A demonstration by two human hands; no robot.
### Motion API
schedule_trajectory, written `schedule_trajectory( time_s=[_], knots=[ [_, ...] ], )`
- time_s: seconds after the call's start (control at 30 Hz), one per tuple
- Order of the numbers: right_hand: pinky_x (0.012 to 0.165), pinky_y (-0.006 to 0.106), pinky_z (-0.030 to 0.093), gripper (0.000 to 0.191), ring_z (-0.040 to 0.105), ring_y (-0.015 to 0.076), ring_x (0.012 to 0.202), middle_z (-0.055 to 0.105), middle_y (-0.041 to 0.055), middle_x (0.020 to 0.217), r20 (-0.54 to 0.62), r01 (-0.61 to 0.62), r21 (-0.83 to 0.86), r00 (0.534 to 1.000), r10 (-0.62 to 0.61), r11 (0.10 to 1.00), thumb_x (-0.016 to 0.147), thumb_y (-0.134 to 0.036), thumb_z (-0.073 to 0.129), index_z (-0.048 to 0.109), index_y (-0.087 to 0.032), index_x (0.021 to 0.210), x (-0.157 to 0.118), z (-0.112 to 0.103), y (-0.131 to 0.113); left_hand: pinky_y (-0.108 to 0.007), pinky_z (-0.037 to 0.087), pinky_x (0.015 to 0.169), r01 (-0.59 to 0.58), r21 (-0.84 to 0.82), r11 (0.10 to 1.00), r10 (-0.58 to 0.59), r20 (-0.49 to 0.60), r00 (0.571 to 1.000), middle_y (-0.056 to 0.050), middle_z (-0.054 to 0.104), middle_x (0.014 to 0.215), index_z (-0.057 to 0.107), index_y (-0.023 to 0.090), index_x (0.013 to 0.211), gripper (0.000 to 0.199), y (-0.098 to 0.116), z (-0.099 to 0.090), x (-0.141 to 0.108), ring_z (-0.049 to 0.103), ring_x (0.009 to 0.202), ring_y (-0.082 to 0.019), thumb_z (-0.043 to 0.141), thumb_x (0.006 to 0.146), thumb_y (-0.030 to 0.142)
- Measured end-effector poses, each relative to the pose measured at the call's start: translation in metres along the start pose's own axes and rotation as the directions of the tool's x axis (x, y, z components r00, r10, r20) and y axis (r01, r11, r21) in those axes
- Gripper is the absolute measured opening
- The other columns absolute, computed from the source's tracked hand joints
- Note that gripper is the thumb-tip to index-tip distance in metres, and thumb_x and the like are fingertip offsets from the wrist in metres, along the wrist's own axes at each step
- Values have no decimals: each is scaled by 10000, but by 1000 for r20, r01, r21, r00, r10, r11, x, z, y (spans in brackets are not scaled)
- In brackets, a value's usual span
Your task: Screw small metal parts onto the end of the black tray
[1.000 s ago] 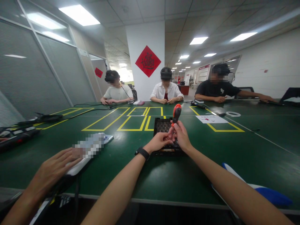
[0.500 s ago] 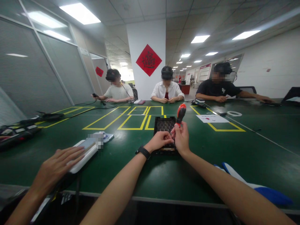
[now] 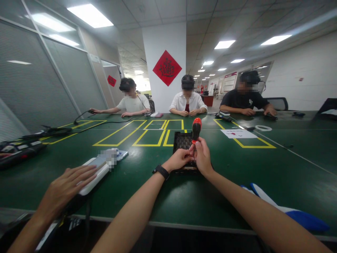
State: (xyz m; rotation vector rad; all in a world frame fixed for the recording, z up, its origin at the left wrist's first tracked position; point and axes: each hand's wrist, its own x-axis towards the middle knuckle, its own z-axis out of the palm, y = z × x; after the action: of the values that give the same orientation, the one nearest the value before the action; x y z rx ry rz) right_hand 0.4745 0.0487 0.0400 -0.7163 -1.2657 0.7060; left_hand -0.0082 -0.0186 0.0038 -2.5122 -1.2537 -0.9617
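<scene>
Fingers of the right hand [image 3: 204, 158]: pinching the lower handle of the screwdriver [image 3: 196, 130], nearly upright above the fingertips, shaft running down between both hands. Fingers of the left hand [image 3: 180, 159]: drawn together just beside the shaft; cannot tell whether pinching it or something small. Directly beneath both sets of fingers, black crate [image 3: 181, 138] on green table [image 3: 181, 200]; screwdriver tip hidden. Judged chief risk: tip slipping sideways into the left fingertips, from a low grip on a top-heavy handle. Second risk: crate skidding below the fingers, from no clear bracing. Third: tilting unnoticed, from fingers blocking sight of the tip. Well left of the fingers, another person's hand [image 3: 71, 182] on a white device [image 3: 92, 183]; interference unlikely.
</scene>
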Motion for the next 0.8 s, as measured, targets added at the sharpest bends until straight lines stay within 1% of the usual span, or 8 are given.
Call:
schedule_trajectory(
  time_s=[0.1, 0.2, 0.27, 0.33, 0.4, 0.47, 0.53, 0.8],
  knots=[
    [481, 193, 397, 313, 476, 86, 543, 510, -18, 667, 18, 18, -29, 1000, -18, 999, 863, -420, 373, 482, -198, 1055, -1, 0, 0, -460, 334, 1037, -34, -86, 996, 31, -33, 999, 158, 478, 1248, 457, 427, 1212, 416, 33, -13, 18, 223, 1313, -256, 484, 799, 390],
    [515, 207, 413, 298, 475, 86, 541, 501, -24, 660, 7, 56, -64, 998, -56, 996, 869, -405, 369, 478, -201, 1057, -2, 1, -3, -446, 416, 953, 12, -290, 957, 39, 170, 985, 104, 584, 1136, 515, 347, 1184, 435, 100, -2, 69, 303, 1273, -280, 310, 840, 516],
    [517, 210, 414, 295, 469, 85, 533, 502, -23, 667, -12, 70, -81, 997, -72, 994, 872, -398, 367, 471, -206, 1069, -2, 1, -6, -364, 459, 916, 1, -321, 947, 73, 220, 973, 88, 618, 1077, 543, 325, 1162, 468, 154, 32, 122, 402, 1211, -251, 324, 818, 555],
    [509, 209, 412, 296, 466, 85, 534, 506, -18, 679, -37, 73, -96, 996, -77, 993, 868, -400, 374, 476, -208, 1069, -2, 2, -7, -353, 485, 861, 63, -351, 934, 62, 333, 941, 56, 650, 993, 579, 274, 1123, 480, 203, 79, 179, 489, 1125, -242, 334, 814, 548],
    [497, 205, 407, 300, 462, 85, 533, 508, -13, 684, -63, 64, -96, 996, -70, 993, 862, -412, 380, 491, -204, 1047, -2, 2, -7, -348, 499, 816, 84, -377, 922, 80, 398, 914, 42, 664, 938, 598, 250, 1092, 469, 236, 124, 224, 539, 1052, -234, 346, 814, 531],
    [486, 201, 404, 305, 458, 81, 526, 510, -11, 688, -80, 51, -73, 995, -56, 996, 859, -428, 373, 499, -198, 1014, -1, 1, -5, -348, 507, 789, 78, -399, 914, 102, 411, 906, 44, 670, 909, 609, 259, 1068, 442, 249, 152, 248, 557, 1021, -230, 367, 808, 523],
    [486, 199, 406, 305, 456, 76, 519, 513, -12, 696, -87, 44, -39, 995, -47, 998, 860, -438, 364, 496, -196, 988, 1, 1, -1, -338, 511, 763, 79, -403, 912, 102, 407, 908, 41, 676, 882, 621, 273, 1036, 407, 247, 162, 253, 572, 994, -221, 375, 810, 508],
    [435, 178, 368, 274, 446, 72, 509, 517, -15, 691, -58, 8, -20, 998, -9, 1000, 839, -417, 417, 494, -205, 994, 5, -2, 4, -345, 499, 770, 57, -379, 924, 98, 377, 921, 29, 672, 941, 614, 272, 1051, 405, 236, 154, 242, 555, 1020, -218, 342, 835, 479]
  ],
)
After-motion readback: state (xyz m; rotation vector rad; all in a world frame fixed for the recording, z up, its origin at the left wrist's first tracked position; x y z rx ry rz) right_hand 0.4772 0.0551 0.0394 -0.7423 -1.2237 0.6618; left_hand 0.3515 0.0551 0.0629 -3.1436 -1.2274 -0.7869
